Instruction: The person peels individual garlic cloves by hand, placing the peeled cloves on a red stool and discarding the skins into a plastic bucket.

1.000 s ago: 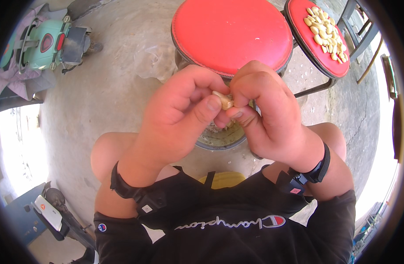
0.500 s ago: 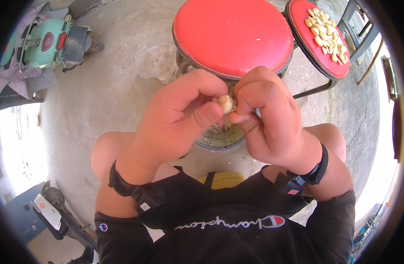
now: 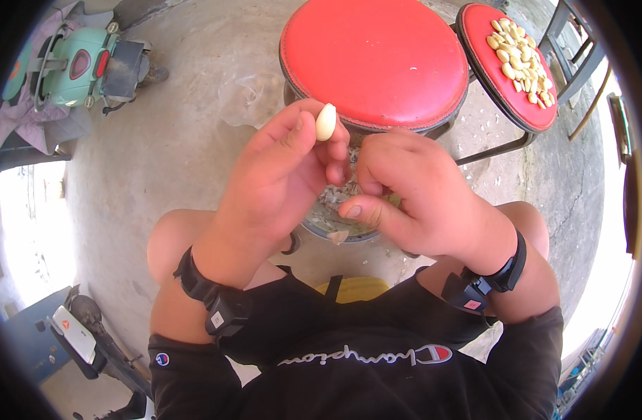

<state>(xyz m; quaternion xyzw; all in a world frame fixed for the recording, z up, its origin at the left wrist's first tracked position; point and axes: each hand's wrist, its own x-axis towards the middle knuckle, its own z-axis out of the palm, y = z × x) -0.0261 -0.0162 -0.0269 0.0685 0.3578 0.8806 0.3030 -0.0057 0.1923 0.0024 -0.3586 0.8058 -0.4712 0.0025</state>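
Note:
A smooth, pale peeled garlic clove stands upright between the thumb and fingers of my left hand, near the front edge of the large red round stool. To its right and slightly lower is my right hand. Its fingers are curled, but the thumb is apart from them and nothing shows between. Just below that thumb, a scrap of garlic skin appears over the rim of a round metal basin. Papery peelings lie inside the basin, partly hidden by my hands.
The large red stool stands straight ahead. Beyond it to the right, a smaller red seat bears a pile of peeled garlic cloves. A clear plastic bag and a green scooter are at the left.
My hands have moved apart. The clove has come out of its skin and risen up and left in my left hand. My right thumb and fingers have parted, and a skin scrap has dropped.

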